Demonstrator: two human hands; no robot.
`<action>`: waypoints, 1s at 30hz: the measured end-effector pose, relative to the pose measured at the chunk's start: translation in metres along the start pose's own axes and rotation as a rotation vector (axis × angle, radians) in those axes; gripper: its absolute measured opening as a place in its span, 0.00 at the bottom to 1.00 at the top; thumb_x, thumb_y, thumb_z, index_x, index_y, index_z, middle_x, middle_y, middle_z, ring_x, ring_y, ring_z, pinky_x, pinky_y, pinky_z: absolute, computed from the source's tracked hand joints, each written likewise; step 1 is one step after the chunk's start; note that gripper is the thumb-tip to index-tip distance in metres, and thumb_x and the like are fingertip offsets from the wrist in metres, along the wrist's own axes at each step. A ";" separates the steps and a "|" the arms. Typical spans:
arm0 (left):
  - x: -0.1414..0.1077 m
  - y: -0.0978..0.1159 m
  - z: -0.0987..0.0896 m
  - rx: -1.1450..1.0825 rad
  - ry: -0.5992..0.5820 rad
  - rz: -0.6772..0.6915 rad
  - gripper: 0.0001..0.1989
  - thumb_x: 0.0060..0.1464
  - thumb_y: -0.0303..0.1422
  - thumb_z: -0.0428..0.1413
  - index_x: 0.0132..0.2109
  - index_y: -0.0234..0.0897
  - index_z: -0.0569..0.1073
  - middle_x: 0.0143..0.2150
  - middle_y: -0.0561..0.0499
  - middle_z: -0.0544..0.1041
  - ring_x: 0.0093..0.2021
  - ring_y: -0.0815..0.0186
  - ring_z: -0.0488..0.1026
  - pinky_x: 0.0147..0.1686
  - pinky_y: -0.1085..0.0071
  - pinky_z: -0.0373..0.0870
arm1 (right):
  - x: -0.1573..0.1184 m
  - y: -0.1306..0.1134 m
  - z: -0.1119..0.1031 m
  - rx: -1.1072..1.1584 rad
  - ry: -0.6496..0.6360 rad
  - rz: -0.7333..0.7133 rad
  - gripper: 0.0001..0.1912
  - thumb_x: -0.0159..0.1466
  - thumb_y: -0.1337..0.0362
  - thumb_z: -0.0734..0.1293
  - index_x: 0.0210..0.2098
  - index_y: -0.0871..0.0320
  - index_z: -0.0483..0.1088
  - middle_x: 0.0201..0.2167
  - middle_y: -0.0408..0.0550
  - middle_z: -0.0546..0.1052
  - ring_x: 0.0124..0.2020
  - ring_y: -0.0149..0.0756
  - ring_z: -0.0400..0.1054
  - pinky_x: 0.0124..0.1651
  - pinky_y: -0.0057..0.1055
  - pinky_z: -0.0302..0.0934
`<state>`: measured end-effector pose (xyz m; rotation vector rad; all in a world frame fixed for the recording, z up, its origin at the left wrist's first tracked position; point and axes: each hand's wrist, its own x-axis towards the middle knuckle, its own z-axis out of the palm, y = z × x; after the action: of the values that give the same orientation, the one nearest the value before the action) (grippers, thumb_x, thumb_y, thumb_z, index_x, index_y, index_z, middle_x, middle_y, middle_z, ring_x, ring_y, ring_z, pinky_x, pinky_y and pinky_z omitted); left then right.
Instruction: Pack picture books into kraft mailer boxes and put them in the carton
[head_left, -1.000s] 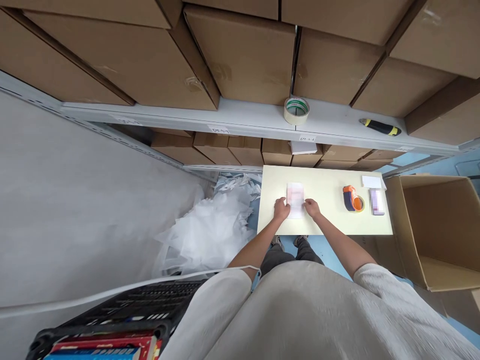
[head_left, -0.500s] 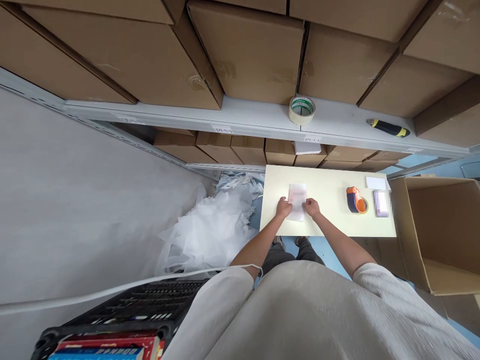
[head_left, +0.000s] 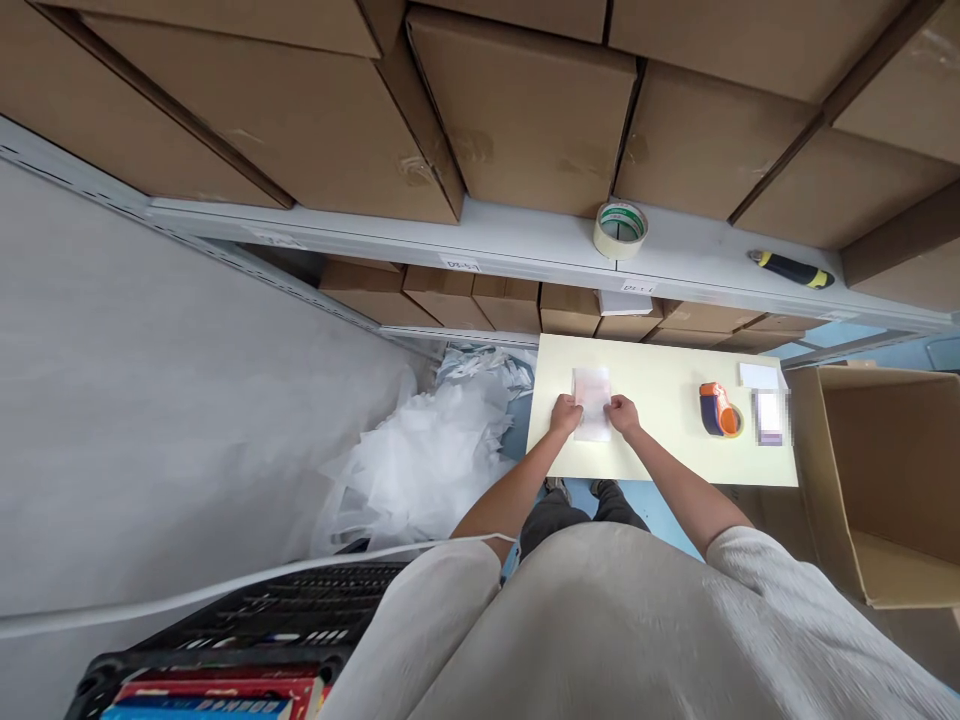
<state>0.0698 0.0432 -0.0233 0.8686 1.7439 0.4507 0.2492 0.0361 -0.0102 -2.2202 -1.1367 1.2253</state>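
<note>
Grey metal shelving (head_left: 525, 234) stacked with brown cardboard boxes (head_left: 525, 120) spans the background, above a cream rectangular table (head_left: 660, 450). A loose heap of translucent white sheets (head_left: 431, 450) lies beside the table on the left. On the table's right half sits an orange and dark-blue tape dispenser (head_left: 720, 412), well apart from the work. The flat, pale pink-and-white packet (head_left: 592, 404) is at the table's left half, between the hands. The left hand (head_left: 566, 414) is closed on its left edge, thumb over the top; the right hand (head_left: 622, 413) pinches the right edge. Even, light tension from both sides should keep the thin, seemingly filmy packet flat; uneven pulling could skew or crease it. Keeping it low over the tabletop would give steadier support, and gripping only the margins leaves its face unwrinkled.
</note>
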 end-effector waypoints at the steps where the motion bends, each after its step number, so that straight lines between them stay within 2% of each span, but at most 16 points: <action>1: 0.002 0.000 -0.004 -0.018 0.016 -0.001 0.20 0.52 0.26 0.63 0.53 0.37 0.76 0.54 0.43 0.84 0.54 0.57 0.83 0.50 0.67 0.77 | 0.002 -0.005 0.004 -0.004 -0.003 -0.008 0.05 0.53 0.59 0.67 0.29 0.51 0.68 0.27 0.38 0.72 0.31 0.36 0.67 0.39 0.32 0.64; 5: 0.013 0.003 -0.025 -0.073 0.051 0.028 0.20 0.53 0.25 0.61 0.54 0.39 0.73 0.55 0.44 0.82 0.52 0.59 0.82 0.45 0.69 0.78 | 0.011 -0.025 0.022 0.024 -0.039 -0.018 0.06 0.54 0.58 0.67 0.31 0.51 0.71 0.27 0.39 0.75 0.32 0.37 0.69 0.39 0.33 0.65; 10: 0.035 0.008 -0.054 -0.072 0.106 0.063 0.20 0.54 0.25 0.62 0.53 0.40 0.72 0.55 0.45 0.81 0.53 0.60 0.81 0.50 0.68 0.78 | 0.022 -0.050 0.043 0.059 -0.113 -0.062 0.11 0.55 0.58 0.67 0.36 0.52 0.75 0.30 0.40 0.77 0.35 0.38 0.71 0.42 0.34 0.68; 14: 0.050 0.011 -0.070 -0.099 0.118 0.106 0.23 0.54 0.26 0.63 0.57 0.41 0.73 0.55 0.46 0.82 0.56 0.59 0.81 0.55 0.65 0.78 | 0.030 -0.068 0.056 0.131 -0.132 -0.071 0.19 0.54 0.58 0.70 0.46 0.53 0.77 0.39 0.44 0.80 0.41 0.40 0.75 0.50 0.37 0.70; 18: 0.053 0.007 -0.077 -0.098 0.066 0.189 0.27 0.55 0.27 0.64 0.61 0.43 0.73 0.60 0.46 0.81 0.64 0.57 0.77 0.62 0.63 0.75 | 0.033 -0.075 0.065 0.263 -0.150 -0.045 0.30 0.54 0.60 0.74 0.57 0.53 0.74 0.50 0.50 0.80 0.48 0.41 0.76 0.54 0.39 0.72; 23: 0.046 -0.001 -0.081 -0.029 0.017 0.254 0.28 0.55 0.25 0.65 0.62 0.42 0.74 0.67 0.45 0.77 0.68 0.54 0.73 0.69 0.61 0.69 | 0.029 -0.071 0.063 0.284 -0.199 -0.075 0.27 0.54 0.59 0.74 0.54 0.53 0.75 0.55 0.52 0.80 0.53 0.44 0.75 0.58 0.42 0.71; 27: 0.040 -0.001 -0.084 0.032 0.017 0.284 0.26 0.54 0.24 0.64 0.60 0.40 0.76 0.66 0.43 0.78 0.68 0.52 0.73 0.71 0.58 0.66 | 0.022 -0.066 0.056 0.284 -0.194 -0.091 0.21 0.55 0.59 0.74 0.48 0.53 0.76 0.53 0.51 0.81 0.55 0.44 0.75 0.60 0.42 0.70; 30: 0.035 0.001 -0.086 0.088 0.040 0.337 0.24 0.54 0.22 0.62 0.58 0.39 0.78 0.63 0.42 0.79 0.69 0.53 0.72 0.72 0.58 0.66 | 0.015 -0.063 0.049 0.294 -0.182 -0.085 0.19 0.54 0.59 0.73 0.46 0.53 0.77 0.51 0.51 0.81 0.53 0.44 0.76 0.57 0.43 0.71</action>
<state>-0.0149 0.0799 -0.0161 1.2324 1.6674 0.6188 0.1828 0.0832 -0.0059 -1.8575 -1.0278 1.4767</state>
